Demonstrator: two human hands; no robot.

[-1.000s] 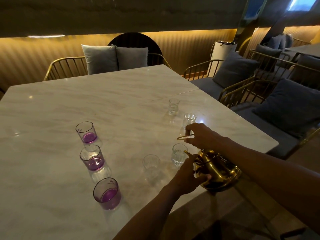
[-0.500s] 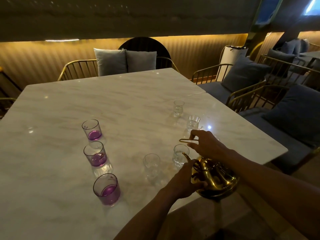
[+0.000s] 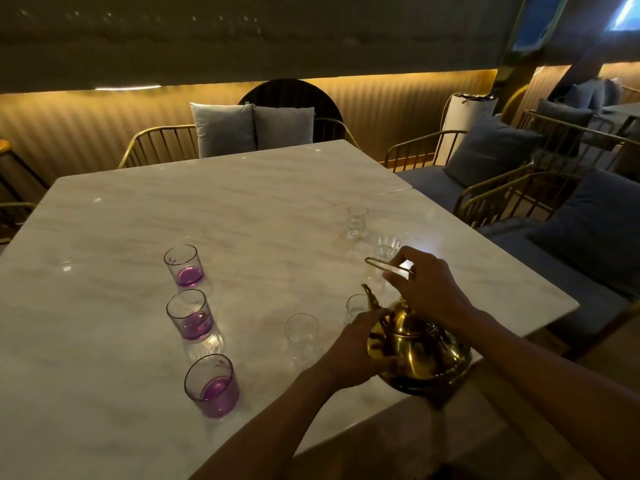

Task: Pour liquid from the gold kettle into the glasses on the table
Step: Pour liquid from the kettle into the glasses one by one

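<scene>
A: Any writing on the three purple glasses (image 3: 189, 318) at centre left?
B: Only small marks near the rims, too blurred to read.
A: The clear ones?
B: One clear glass (image 3: 301, 331) stands free; another (image 3: 355, 305) is half hidden behind the left hand (image 3: 353, 351).
A: The kettle (image 3: 417, 351)?
B: Lower right, at the surface (image 3: 104, 341) edge, spout up-left. The left hand's grip cups its body; the right hand (image 3: 427, 289) pinches the handle (image 3: 388, 266).

Both hands (image 3: 360, 344) (image 3: 427, 284) curled, gripping
</scene>
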